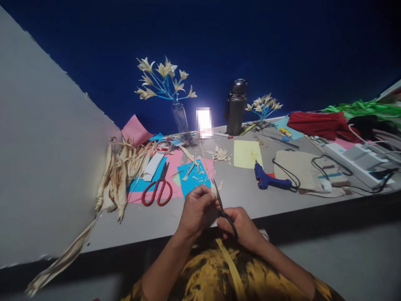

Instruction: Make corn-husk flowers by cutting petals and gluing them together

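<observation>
My left hand (199, 211) is closed in a pinch on a small pale piece of husk (214, 191), which stands up from the fingertips. My right hand (241, 225) grips the handles of small black scissors (222, 207). Their blades point up and away, right beside the pale piece. Whether the blades touch it I cannot tell. Beyond my hands, blue paper (192, 177) bears several pale husk scraps. More cut pieces (222, 153) lie heaped on the table behind it. Red-handled scissors (158, 190) rest on pink and blue paper to the left.
Dried corn husks (117, 179) pile up at left, some hanging over the edge. A glass bottle (180, 119) holds husk flowers (166, 69). A dark flask (237, 108) stands at the back. At right lie a blue glue gun (269, 179), yellow paper (247, 153) and a power strip (354, 163).
</observation>
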### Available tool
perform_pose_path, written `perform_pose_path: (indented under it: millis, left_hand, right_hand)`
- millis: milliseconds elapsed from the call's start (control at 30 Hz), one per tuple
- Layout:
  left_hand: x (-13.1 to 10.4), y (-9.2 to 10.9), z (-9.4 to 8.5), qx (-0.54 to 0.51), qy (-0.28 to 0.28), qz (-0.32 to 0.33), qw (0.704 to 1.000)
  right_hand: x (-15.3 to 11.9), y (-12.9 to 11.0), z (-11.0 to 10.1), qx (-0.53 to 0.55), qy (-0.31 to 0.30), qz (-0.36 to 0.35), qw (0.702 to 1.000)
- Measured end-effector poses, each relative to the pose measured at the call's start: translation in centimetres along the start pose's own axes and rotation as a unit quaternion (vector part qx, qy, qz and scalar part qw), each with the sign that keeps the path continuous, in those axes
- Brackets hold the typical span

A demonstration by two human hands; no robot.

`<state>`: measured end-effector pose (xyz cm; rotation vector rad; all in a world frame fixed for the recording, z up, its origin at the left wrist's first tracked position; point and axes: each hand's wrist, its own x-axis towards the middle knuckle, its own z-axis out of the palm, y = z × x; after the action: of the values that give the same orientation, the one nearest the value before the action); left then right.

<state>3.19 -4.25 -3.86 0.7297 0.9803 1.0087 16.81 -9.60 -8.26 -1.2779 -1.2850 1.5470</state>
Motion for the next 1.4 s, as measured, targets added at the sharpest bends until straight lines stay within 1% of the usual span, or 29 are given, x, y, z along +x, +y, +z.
perform_pose_path:
  millis: [233,467,567,633,733,833,1000,1167,1400]
  left_hand:
    - [0.1,0.8,-0.5,0.057,-0.032,0.016,0.998]
    - [0.3,0.7,-1.2,0.073,-0.072,0.031,0.994]
    - [0.4,0.8,-1.4,0.089,-0.082,0.037,0.992]
    - [0.4,0.9,-1.4,0.096,-0.087,0.042,0.991]
    - [0.4,1.1,-1.3,0.099,-0.094,0.047,0.989]
    - [0.5,1.2,-1.4,0.113,-0.101,0.057,0.987]
    - [0.5,0.8,-1.6,0.127,-0.101,0.069,0.984]
    - [0.4,0.4,-1.5,0.134,-0.084,0.058,0.986]
    - [0.2,0.5,-1.2,0.142,-0.072,0.043,0.986]
  right_hand:
    - [-0.1,-0.2,0.0,-0.011,-0.009,0.038,0.999]
    - [-0.1,0.2,-0.4,0.026,-0.045,0.004,0.999]
    - [-0.2,0.1,-0.7,0.042,-0.046,-0.004,0.998]
    - [-0.3,-0.1,-0.8,0.04,-0.058,-0.011,0.997]
    - [-0.3,-0.2,-0.7,0.039,-0.072,-0.001,0.997]
    - [-0.3,0.0,-0.6,0.043,-0.068,0.005,0.997]
    - [-0.3,0.3,-0.6,0.037,-0.058,-0.006,0.998]
    - [-0.2,0.3,-0.5,0.033,-0.048,-0.017,0.998]
    - [-0.2,0.3,-0.4,0.029,-0.03,0.023,0.999]
